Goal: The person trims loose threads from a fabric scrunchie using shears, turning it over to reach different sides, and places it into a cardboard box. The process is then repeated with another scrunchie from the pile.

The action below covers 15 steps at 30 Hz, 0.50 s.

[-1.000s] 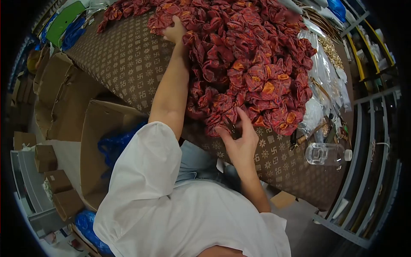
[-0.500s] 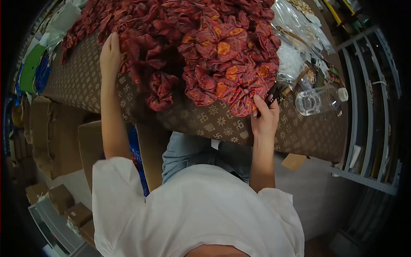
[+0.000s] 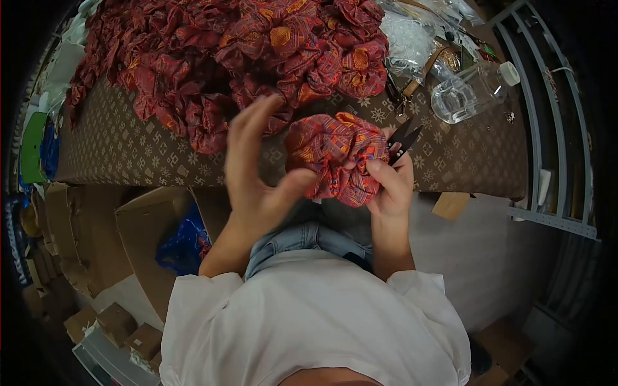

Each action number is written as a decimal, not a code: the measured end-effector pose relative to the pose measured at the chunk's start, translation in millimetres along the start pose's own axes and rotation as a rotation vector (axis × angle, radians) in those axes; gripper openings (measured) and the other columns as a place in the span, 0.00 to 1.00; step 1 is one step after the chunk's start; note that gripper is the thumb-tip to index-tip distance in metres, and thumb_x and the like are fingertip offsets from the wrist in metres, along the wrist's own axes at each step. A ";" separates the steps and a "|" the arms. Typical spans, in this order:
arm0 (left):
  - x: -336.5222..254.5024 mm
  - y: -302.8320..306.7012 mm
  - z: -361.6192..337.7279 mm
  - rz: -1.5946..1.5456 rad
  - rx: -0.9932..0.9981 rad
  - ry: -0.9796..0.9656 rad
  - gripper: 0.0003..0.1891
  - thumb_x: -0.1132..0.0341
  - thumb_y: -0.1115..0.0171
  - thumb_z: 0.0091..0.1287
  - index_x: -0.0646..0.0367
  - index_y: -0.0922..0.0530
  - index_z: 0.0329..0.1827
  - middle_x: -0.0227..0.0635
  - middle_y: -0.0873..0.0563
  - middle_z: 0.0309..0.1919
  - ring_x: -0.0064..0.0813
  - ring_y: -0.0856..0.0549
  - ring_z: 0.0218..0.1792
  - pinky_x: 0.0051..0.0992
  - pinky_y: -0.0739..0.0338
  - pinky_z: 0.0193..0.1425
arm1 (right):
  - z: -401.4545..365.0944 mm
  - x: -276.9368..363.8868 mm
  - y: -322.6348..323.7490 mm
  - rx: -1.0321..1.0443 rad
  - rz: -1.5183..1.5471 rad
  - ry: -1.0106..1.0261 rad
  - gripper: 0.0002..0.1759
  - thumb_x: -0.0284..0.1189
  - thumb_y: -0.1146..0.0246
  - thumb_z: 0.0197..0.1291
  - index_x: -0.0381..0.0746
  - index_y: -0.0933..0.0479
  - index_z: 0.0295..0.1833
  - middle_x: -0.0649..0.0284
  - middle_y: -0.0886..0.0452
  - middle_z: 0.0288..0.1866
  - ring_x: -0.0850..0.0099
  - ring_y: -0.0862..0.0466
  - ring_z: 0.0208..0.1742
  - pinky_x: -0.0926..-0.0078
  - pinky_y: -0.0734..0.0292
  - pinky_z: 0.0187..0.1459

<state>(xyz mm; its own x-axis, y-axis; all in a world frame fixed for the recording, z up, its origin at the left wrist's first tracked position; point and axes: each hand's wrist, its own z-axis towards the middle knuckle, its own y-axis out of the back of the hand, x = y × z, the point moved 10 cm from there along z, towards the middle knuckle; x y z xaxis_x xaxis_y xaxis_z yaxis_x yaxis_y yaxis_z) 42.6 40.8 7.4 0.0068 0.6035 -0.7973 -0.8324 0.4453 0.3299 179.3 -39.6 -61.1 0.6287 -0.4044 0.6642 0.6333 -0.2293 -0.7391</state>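
Observation:
Near the table's front edge, my right hand [image 3: 391,183] grips a bunched piece of red patterned fabric [image 3: 338,157] with orange patches. Small black scissors [image 3: 404,140] sit in the same hand, their blades pointing up and to the right. On the fabric's left side is my left hand [image 3: 257,174], fingers spread and slightly blurred, its thumb at the edge of the cloth. Behind both hands lies a large heap of similar gathered red fabric [image 3: 187,71] on the brown patterned tablecloth [image 3: 122,141].
A clear plastic bottle [image 3: 467,96] lies on its side at the right, near clear plastic wrapping [image 3: 412,42]. Farther right stands a grey metal rack [image 3: 537,116]. Open cardboard boxes [image 3: 145,222], one with a blue bag [image 3: 183,244], stand below at the left.
My right hand has drawn one fabric piece out of the heap toward me. My left hand has left the heap's left side and moved right, beside that piece, fingers spread. The view has shifted.

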 end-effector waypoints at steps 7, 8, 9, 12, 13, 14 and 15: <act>24.0 -81.8 -42.1 -1.160 0.328 0.841 0.24 0.71 0.37 0.54 0.69 0.32 0.53 0.42 0.21 0.43 0.27 0.20 0.42 0.26 0.27 0.51 | -20.0 14.0 -3.2 -0.059 -0.158 0.010 0.11 0.21 0.44 0.51 0.29 0.32 0.40 0.54 0.22 0.31 0.70 0.20 0.29 0.76 0.24 0.34; 22.3 -81.0 -43.6 -1.277 0.265 0.812 0.23 0.71 0.39 0.55 0.70 0.32 0.52 0.42 0.21 0.43 0.28 0.20 0.43 0.26 0.27 0.51 | -22.3 16.6 -4.9 -0.040 -0.070 0.040 0.10 0.21 0.45 0.52 0.29 0.33 0.40 0.53 0.22 0.31 0.70 0.20 0.29 0.76 0.24 0.34; 20.9 -78.6 -45.0 -1.387 0.200 0.780 0.22 0.70 0.40 0.55 0.71 0.31 0.52 0.43 0.21 0.43 0.29 0.20 0.43 0.27 0.27 0.51 | -24.5 18.9 -6.1 -0.020 0.022 0.071 0.10 0.21 0.46 0.52 0.29 0.33 0.41 0.52 0.22 0.31 0.69 0.20 0.28 0.76 0.24 0.33; 21.8 -74.2 -50.5 -1.411 0.152 0.739 0.22 0.70 0.39 0.53 0.71 0.31 0.50 0.43 0.20 0.42 0.30 0.20 0.44 0.27 0.28 0.52 | -26.9 2.9 -1.9 0.047 0.209 -0.015 0.10 0.23 0.49 0.55 0.30 0.34 0.42 0.54 0.23 0.27 0.71 0.23 0.25 0.78 0.26 0.29; 24.2 -73.5 -52.1 -1.411 0.148 0.738 0.22 0.70 0.39 0.53 0.71 0.31 0.50 0.43 0.20 0.42 0.30 0.20 0.44 0.27 0.28 0.52 | -28.3 -1.8 -6.7 0.102 0.308 -0.059 0.11 0.23 0.50 0.55 0.30 0.34 0.43 0.55 0.24 0.26 0.72 0.24 0.24 0.79 0.27 0.28; 22.5 -74.3 -52.4 -1.415 0.202 0.704 0.24 0.72 0.37 0.50 0.71 0.31 0.50 0.43 0.20 0.42 0.30 0.20 0.44 0.27 0.28 0.52 | -30.2 -3.6 -6.9 0.104 0.308 -0.063 0.11 0.23 0.50 0.55 0.30 0.34 0.43 0.55 0.24 0.26 0.72 0.24 0.24 0.79 0.27 0.28; 19.4 -76.4 -53.5 -1.417 0.257 0.670 0.26 0.73 0.34 0.47 0.71 0.31 0.49 0.42 0.20 0.42 0.29 0.20 0.44 0.27 0.28 0.52 | -32.9 -8.3 -7.1 0.087 0.460 -0.101 0.12 0.24 0.50 0.55 0.30 0.34 0.44 0.56 0.24 0.26 0.73 0.25 0.23 0.80 0.29 0.28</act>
<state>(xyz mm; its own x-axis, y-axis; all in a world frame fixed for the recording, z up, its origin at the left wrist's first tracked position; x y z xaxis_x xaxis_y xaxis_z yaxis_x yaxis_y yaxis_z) 76.6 -17.0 -60.3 0.3694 -0.7372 -0.5657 -0.2516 0.5067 -0.8246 154.7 -63.7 -65.0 0.8907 -0.3576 0.2808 0.3115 0.0303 -0.9497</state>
